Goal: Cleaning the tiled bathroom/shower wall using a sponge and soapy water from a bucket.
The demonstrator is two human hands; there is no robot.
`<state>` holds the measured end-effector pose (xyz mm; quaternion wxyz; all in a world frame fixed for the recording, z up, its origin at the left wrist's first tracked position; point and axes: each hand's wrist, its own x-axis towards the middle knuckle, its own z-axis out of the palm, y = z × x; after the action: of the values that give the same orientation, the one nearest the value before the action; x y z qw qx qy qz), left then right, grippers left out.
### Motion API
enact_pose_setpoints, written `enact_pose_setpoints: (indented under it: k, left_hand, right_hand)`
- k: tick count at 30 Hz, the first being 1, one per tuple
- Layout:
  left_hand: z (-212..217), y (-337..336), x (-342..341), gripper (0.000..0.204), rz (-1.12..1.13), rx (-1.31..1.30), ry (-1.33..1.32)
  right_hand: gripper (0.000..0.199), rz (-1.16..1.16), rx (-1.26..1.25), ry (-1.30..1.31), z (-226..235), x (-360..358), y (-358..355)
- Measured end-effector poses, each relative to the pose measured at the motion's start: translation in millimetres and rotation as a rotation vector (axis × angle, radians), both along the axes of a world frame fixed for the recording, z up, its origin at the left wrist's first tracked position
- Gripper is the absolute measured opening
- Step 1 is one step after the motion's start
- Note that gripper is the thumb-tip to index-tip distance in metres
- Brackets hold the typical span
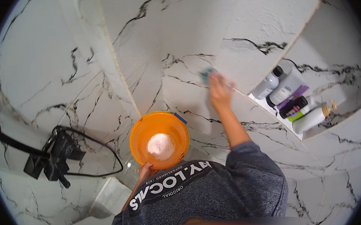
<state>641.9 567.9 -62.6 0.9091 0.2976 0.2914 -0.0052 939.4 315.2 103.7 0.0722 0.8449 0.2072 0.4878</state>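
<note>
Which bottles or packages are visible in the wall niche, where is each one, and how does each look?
Grey bottle: upper left of the niche, leaning, black cap.
White bottle: beside it, larger, with a dark top.
Purple pack: flat, behind the white bottle.
Black bottle: lying in the middle.
Green tube: under the black bottle, partly hidden.
White bottle with gold cap: lying at the front.

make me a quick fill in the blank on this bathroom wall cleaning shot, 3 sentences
1. The left hand holds a round plastic bucket coloured ____.
2. The right hand presses a teal sponge against the white ____ wall with black veins.
3. The bottles lie in a wall recess to the person's ____.

Missing words: orange; marble; right
</note>
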Motion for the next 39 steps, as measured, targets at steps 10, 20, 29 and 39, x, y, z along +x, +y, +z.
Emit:
enact_pose_setpoints:
  k: [10,20,29,39]
  left_hand:
    - [29.6,4.9,20.3,0.049,-0.191,0.077,0.011]
    - [55.1,-11.6,52.4,0.046,-0.262,0.145,-0.065]
    - [49.9,-7.0,63.3,0.042,-0.363,0.185,0.046]
    - [63.9,-21.6,66.2,0.042,-0.391,0.247,0.042]
  right_hand:
    - [0.034,-0.074,0.236,0.142,-26.4,-43.3,-60.3]
    - [0.055,-0.34,0.311,-0.07,-63.8,-59.9,-118.1]
    - [0.056,-0.593,1.108,-0.546,-40.7,-116.4,-258.9]
    - [0.037,-0.574,1.008,-0.599,-66.2,-126.5,-254.0]
